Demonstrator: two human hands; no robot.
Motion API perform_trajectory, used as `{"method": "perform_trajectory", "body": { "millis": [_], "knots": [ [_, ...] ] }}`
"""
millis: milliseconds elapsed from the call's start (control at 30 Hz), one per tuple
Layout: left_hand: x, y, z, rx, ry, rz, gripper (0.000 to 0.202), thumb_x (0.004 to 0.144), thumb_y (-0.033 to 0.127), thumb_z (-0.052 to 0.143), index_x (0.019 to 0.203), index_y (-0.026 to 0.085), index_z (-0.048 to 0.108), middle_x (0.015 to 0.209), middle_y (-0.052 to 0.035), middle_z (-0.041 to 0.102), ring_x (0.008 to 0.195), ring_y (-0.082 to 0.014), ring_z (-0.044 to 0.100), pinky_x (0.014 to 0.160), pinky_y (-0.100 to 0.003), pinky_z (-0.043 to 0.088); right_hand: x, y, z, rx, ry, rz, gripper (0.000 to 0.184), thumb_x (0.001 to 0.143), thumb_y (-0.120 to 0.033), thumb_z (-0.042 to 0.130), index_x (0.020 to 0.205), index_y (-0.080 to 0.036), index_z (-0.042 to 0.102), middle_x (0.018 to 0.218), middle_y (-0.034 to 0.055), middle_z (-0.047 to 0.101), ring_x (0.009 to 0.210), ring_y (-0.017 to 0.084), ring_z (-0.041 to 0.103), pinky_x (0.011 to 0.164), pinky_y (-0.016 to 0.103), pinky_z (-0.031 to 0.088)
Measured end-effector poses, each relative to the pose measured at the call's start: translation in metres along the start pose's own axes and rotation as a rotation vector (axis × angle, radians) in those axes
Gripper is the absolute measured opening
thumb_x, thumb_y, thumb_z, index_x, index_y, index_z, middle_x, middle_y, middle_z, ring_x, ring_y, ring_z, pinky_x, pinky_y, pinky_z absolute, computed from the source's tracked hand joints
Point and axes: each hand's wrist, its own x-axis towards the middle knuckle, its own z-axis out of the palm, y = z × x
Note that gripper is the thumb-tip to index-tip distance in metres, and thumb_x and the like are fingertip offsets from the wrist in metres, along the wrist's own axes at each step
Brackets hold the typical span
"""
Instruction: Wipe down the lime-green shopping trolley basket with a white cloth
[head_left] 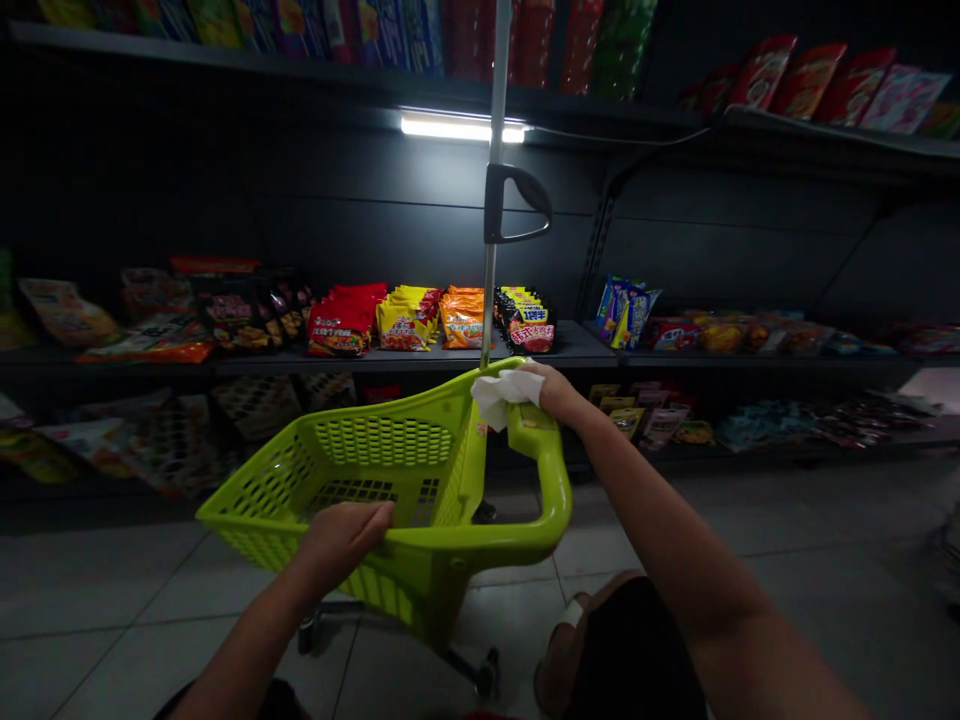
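Head view: dim snack shelves (570,350), tiled floor (112,590), left fingers (379,515) around green basket (352,440), right fingers (534,372) around white cloth (496,398)

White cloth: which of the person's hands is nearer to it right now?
Right. The right hand holds the white cloth on the far corner of the green basket, beside the metal pole. The left hand grips its near rim, apart from the cloth.

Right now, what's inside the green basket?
The basket shows only its bare mesh floor, with nothing lying on it. The left hand grips the rim and hides the near corner.
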Motion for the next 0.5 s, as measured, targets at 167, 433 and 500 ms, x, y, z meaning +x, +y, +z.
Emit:
{"method": "perform_trajectory", "body": {
  "millis": [167,433,500],
  "knots": [
    [0.003,0.050,-0.010,-0.128,0.118,-0.077,0.046,0.101,0.049,0.027,0.087,0.027,0.065,0.088,-0.0016,0.075,0.081,-0.0203,0.068,0.071,-0.028,0.042,-0.077,-0.065,0.016,-0.392,-0.396,-0.455,0.018,0.086,-0.019,0.063,0.097,-0.024,0.076,0.095,0.0023,0.075,0.095,0.019,0.065,0.102,0.038,0.040],
    [-0.001,0.080,0.003,-0.311,0.081,0.166,0.049,0.099,0.049,0.028,0.060,0.023,0.038,0.058,0.0003,0.052,0.056,-0.0152,0.051,0.059,-0.030,0.032,-0.014,-0.060,0.044,-0.471,-0.639,-0.453,0.021,0.081,-0.007,0.069,0.096,-0.020,0.073,0.094,0.0022,0.073,0.086,0.015,0.066,0.079,0.025,0.047],
    [-0.001,0.078,0.005,-0.286,0.118,0.184,0.045,0.098,0.047,0.031,0.061,0.023,0.035,0.058,0.0010,0.049,0.056,-0.0145,0.050,0.059,-0.030,0.031,0.021,-0.041,0.054,-0.560,-0.420,-0.271,0.017,0.077,-0.001,0.069,0.087,-0.015,0.070,0.090,0.0049,0.072,0.080,0.015,0.066,0.074,0.026,0.047]
  ]
}}
